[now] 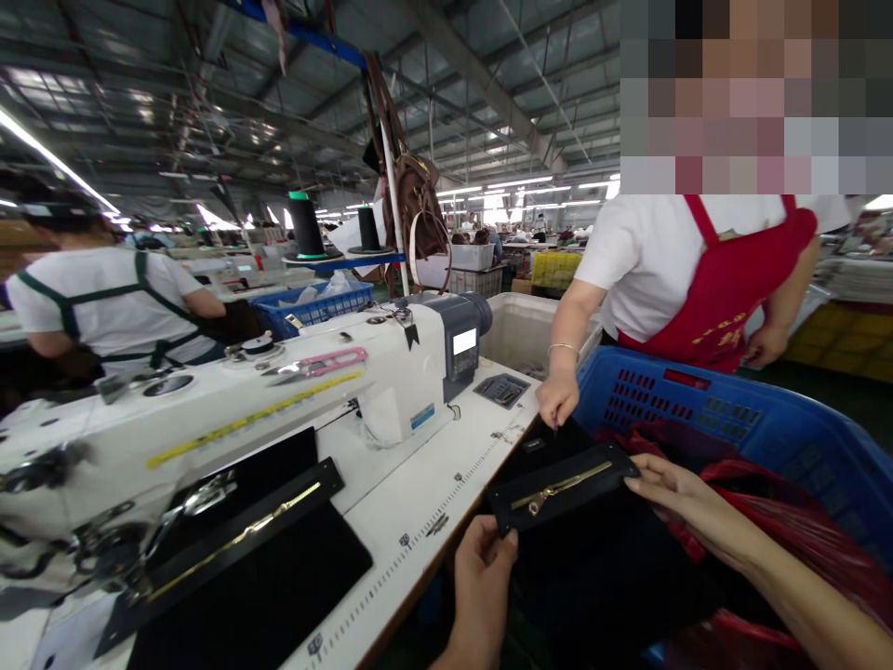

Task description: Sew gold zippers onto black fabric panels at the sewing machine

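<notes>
Black zippered strip (576,491) spanned between left hand (483,572) and right hand (673,491), beside the white counter (391,498).

The long axis, marked by the gold zipper (576,482), rises from left to right; the left hand pinches the lower end, nearer the zipper pull (536,503) and the counter, the right hand the upper (a co-worker's hand (558,395) is just beyond, contact unclear).

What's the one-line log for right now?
left hand: pinches zippered panel | right hand: pinches its other end | second zippered piece: on sewing machine
</notes>
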`<action>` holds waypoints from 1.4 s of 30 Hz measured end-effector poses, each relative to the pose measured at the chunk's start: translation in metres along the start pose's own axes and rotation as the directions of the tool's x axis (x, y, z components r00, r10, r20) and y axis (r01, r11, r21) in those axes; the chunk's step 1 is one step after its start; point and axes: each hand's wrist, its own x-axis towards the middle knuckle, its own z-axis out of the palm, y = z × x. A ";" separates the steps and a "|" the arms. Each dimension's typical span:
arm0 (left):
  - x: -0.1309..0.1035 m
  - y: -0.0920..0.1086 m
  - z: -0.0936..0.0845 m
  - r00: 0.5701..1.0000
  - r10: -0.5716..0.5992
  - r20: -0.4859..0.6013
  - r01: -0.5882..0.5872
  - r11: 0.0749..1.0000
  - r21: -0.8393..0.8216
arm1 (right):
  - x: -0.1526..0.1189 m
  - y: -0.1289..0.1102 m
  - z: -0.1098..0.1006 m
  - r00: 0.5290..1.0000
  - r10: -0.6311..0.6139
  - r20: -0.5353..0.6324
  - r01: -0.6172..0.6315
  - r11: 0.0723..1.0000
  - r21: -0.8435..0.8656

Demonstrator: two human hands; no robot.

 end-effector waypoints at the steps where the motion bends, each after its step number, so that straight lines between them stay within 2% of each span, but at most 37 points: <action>1: -0.002 0.003 0.000 1.000 0.028 0.007 -0.028 1.000 -0.003 | -0.001 -0.002 -0.001 0.999 -0.004 -0.048 0.003 1.000 -0.028; 3: -0.008 0.009 0.001 0.995 0.091 0.033 -0.091 0.996 -0.016 | -0.004 -0.010 0.003 0.983 -0.098 -0.152 0.072 0.983 -0.171; 4: -0.012 0.012 0.002 0.991 0.123 0.050 -0.122 0.992 -0.021 | -0.007 -0.016 0.010 0.965 -0.202 -0.167 0.145 0.942 -0.302; 5: -0.015 0.016 0.003 0.986 0.152 0.072 -0.151 0.988 -0.021 | -0.011 -0.024 0.018 0.936 -0.326 -0.130 0.237 0.860 -0.452; 6: -0.019 0.020 0.004 0.979 0.173 0.105 -0.172 0.985 -0.013 | -0.016 -0.032 0.030 0.895 -0.445 -0.015 0.348 0.719 -0.602; 7: -0.023 0.025 0.005 0.972 0.188 0.140 -0.190 0.982 -0.002 | -0.021 -0.040 0.042 0.853 -0.507 0.124 0.450 0.593 -0.668; 8: -0.026 0.029 0.006 0.965 0.203 0.168 -0.208 0.978 0.008 | -0.026 -0.048 0.056 0.818 -0.507 0.272 0.540 0.515 -0.666; 9: -0.030 0.034 0.007 0.958 0.220 0.185 -0.226 0.974 0.013 | -0.030 -0.054 0.068 0.783 -0.499 0.371 0.606 0.478 -0.636; 12: -0.040 0.048 0.010 0.938 0.294 0.182 -0.301 0.953 0.016 | -0.038 -0.061 0.096 0.756 -0.526 0.390 0.637 0.455 -0.622; 15: -0.047 0.059 0.009 0.901 0.373 0.219 -0.399 0.913 0.083 | -0.042 -0.059 0.102 0.737 -0.553 0.389 0.657 0.449 -0.606; 16: -0.048 0.064 0.008 0.877 0.411 0.251 -0.447 0.888 0.106 | -0.043 -0.059 0.101 0.732 -0.550 0.401 0.666 0.458 -0.589; 18: -0.050 0.074 0.003 0.795 0.491 0.357 -0.568 0.809 0.151 | -0.046 -0.063 0.095 0.740 -0.530 0.414 0.666 0.493 -0.560; 20: -0.051 0.087 -0.003 0.700 0.567 0.433 -0.690 0.695 0.205 | -0.051 -0.073 0.090 0.772 -0.495 0.399 0.634 0.557 -0.537; 22: -0.053 0.101 -0.009 0.654 0.627 0.423 -0.754 0.584 0.300 | -0.056 -0.086 0.085 0.816 -0.434 0.381 0.577 0.652 -0.491; 23: -0.054 0.108 -0.010 0.653 0.651 0.387 -0.757 0.546 0.358 | -0.058 -0.093 0.084 0.838 -0.390 0.382 0.538 0.708 -0.458; 25: -0.058 0.122 -0.012 0.684 0.659 0.315 -0.716 0.522 0.464 | -0.062 -0.106 0.083 0.862 -0.292 0.414 0.455 0.807 -0.376; 28: -0.064 0.141 -0.011 0.776 0.554 0.301 -0.618 0.573 0.538 | -0.066 -0.119 0.087 0.861 -0.200 0.468 0.353 0.897 -0.265; 30: -0.067 0.150 -0.011 0.831 0.471 0.295 -0.553 0.651 0.519 | -0.068 -0.123 0.091 0.863 -0.179 0.472 0.317 0.920 -0.231; 34: -0.071 0.157 -0.014 0.895 0.382 0.229 -0.446 0.769 0.459 | -0.073 -0.131 0.101 0.876 -0.180 0.447 0.295 0.934 -0.201; 37: -0.072 0.159 -0.018 0.927 0.326 0.184 -0.374 0.801 0.467 | -0.074 -0.139 0.110 0.884 -0.185 0.429 0.267 0.954 -0.138; 42: -0.070 0.160 -0.022 0.948 0.244 0.205 -0.315 0.819 0.479 | -0.069 -0.145 0.120 0.845 -0.251 0.472 0.306 0.951 -0.042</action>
